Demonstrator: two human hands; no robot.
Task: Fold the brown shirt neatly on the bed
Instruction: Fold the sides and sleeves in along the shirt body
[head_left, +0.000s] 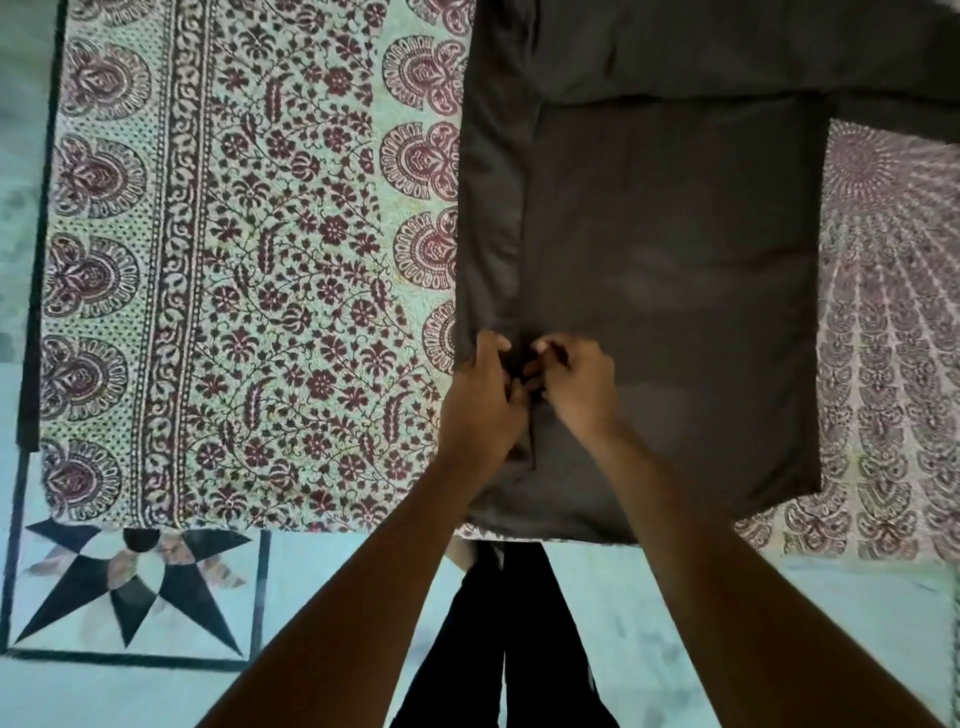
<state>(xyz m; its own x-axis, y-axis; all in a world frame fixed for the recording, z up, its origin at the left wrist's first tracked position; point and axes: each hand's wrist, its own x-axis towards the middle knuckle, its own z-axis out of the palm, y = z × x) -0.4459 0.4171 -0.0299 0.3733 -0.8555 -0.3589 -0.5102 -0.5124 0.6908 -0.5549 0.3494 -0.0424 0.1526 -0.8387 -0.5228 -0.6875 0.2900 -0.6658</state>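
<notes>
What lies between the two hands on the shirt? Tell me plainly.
In the head view, only a narrow bunched strip of the brown shirt lies between the left hand and the right hand; both pinch it.

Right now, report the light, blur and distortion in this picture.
Head view: soft even light, no glare; the shirt is a dark, nearly featureless mass; the left hand and right hand gripping it look slightly blurred; the wide lens bends the bedspread border at the left edge.
</notes>
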